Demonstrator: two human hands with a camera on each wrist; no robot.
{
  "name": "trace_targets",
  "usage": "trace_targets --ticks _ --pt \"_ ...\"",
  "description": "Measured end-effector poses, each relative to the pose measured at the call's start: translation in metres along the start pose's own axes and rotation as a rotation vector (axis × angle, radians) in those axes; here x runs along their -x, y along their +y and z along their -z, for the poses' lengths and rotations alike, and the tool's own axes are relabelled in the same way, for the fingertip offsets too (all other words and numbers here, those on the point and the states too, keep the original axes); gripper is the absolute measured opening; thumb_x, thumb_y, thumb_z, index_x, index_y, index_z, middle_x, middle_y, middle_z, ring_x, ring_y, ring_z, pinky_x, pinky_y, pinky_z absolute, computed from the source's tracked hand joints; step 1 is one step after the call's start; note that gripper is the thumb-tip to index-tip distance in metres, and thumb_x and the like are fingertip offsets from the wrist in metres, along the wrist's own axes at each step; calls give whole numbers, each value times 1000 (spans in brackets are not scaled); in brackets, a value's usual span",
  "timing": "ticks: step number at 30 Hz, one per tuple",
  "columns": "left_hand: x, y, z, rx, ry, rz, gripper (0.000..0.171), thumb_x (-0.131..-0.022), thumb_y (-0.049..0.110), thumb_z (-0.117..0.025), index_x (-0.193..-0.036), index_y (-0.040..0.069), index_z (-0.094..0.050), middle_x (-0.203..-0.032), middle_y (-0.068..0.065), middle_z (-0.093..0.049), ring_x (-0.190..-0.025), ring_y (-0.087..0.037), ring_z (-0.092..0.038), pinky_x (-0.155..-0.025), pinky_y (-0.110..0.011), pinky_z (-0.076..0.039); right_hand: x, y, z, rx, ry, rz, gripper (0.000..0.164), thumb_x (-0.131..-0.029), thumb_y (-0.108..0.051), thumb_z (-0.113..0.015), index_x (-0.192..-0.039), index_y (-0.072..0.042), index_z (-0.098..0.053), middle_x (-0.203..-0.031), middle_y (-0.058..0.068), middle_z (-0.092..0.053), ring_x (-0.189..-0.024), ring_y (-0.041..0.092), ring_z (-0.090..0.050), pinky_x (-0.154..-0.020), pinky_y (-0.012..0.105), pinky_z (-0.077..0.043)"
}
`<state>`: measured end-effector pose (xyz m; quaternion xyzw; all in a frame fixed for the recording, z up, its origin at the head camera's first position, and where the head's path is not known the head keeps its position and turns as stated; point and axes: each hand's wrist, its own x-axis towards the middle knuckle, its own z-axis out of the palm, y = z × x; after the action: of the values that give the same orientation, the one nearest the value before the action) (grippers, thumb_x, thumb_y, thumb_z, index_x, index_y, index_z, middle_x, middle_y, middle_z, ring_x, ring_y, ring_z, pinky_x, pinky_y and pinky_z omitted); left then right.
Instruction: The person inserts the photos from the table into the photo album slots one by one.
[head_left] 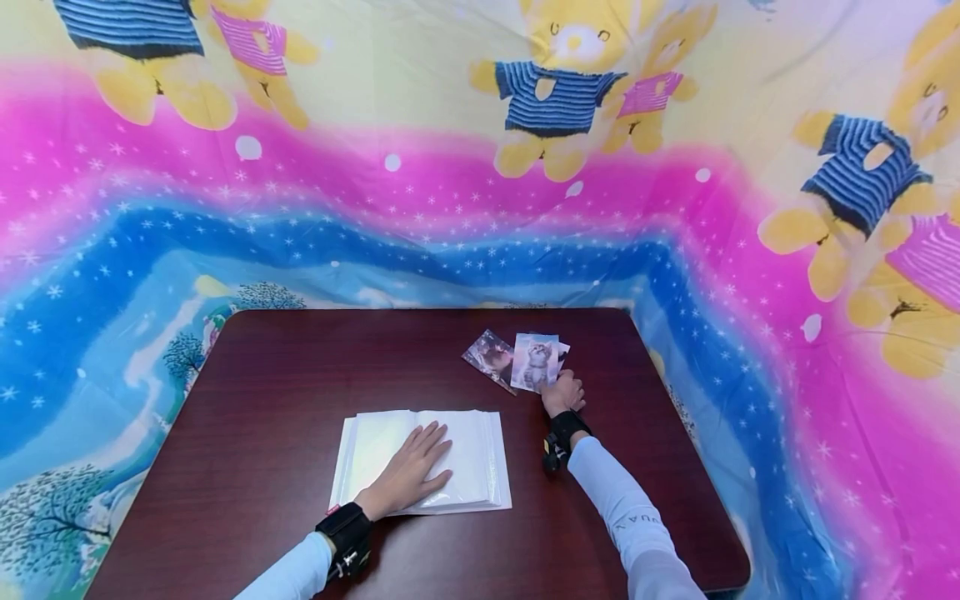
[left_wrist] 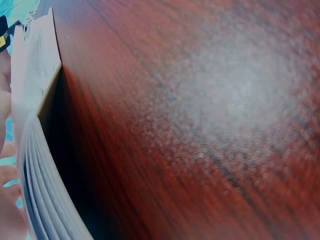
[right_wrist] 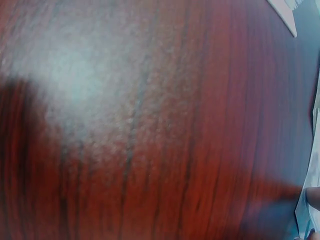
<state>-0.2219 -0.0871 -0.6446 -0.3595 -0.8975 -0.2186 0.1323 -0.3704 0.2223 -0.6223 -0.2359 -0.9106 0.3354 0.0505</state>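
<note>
An album with clear plastic sleeves and white pages [head_left: 468,467] lies open on the table. My left hand [head_left: 408,471] rests flat on it, fingers spread across the middle. In the left wrist view the stacked page edges [left_wrist: 47,175] show beside that hand's fingers. My right hand [head_left: 564,393] is at the lower right corner of a kitten photo [head_left: 534,360], pinching it with curled fingers. The thumb [right_wrist: 313,197] lies on the photo's edge in the right wrist view. Under and beside the kitten photo is a darker picture [head_left: 491,357], partly covered.
The dark red-brown wooden table [head_left: 285,383] has rounded corners. A cloth curtain with printed bears [head_left: 558,96] hangs behind and along both sides. Another pale card edge [head_left: 564,352] peeks out right of the kitten photo.
</note>
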Motion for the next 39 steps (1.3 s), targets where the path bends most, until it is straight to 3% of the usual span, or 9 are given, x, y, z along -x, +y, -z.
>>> trace_targets --ticks 6,17,22,26,31,34,39 --pt "-1 1 2 5 -17 -2 53 -94 30 -65 -132 -6 -58 -144 -27 -46 -137 -44 -38 -112 -57 -28 2 -2 4 -55 22 40 52 -85 -13 -75 -130 5 -57 -120 32 -52 -112 49 -50 -97 56 -41" --pt "0 1 2 -18 -44 4 53 -96 32 -63 -134 -4 -57 -146 -26 -45 -139 -42 -35 -113 -56 -26 1 -4 7 -192 41 87 28 -91 -7 -63 -116 6 -65 -116 27 -64 -114 41 -55 -102 55 -38" --pt "0 1 2 -17 -35 -4 53 -95 30 -65 -134 -5 -57 -145 -27 -45 -138 -43 -36 -112 -57 -28 5 -5 13 -319 -43 76 27 -96 -7 -61 -121 3 -62 -116 24 -66 -104 38 -62 -100 50 -41" --pt "-2 3 3 -12 -35 -15 53 -95 30 -65 -133 -6 -57 -144 -28 -46 -137 -44 -37 -111 -58 -28 10 -5 18 -418 -99 52 28 -96 -5 -62 -124 2 -60 -118 24 -65 -92 39 -67 -84 47 -54" --pt "-4 1 5 -10 -42 -12 52 -95 30 -65 -132 -5 -59 -144 -27 -47 -137 -44 -38 -112 -57 -28 16 -6 22 -586 -183 32 32 -96 1 -60 -127 5 -55 -119 27 -60 -95 40 -64 -83 48 -56" --pt "-5 0 6 13 -23 -12 48 -93 28 -68 -129 -4 -62 -141 -27 -49 -135 -44 -40 -110 -58 -30 21 -8 19 -714 -265 40 34 -96 5 -59 -128 9 -51 -112 24 -56 -92 35 -63 -82 46 -57" --pt "-7 -2 9 91 48 -4 33 -92 12 -68 -120 -6 -66 -135 -27 -54 -130 -44 -46 -106 -56 -36 35 -9 8 -896 -420 77 29 -95 8 -58 -121 11 -46 -93 10 -50 -78 18 -60 -77 39 -59"
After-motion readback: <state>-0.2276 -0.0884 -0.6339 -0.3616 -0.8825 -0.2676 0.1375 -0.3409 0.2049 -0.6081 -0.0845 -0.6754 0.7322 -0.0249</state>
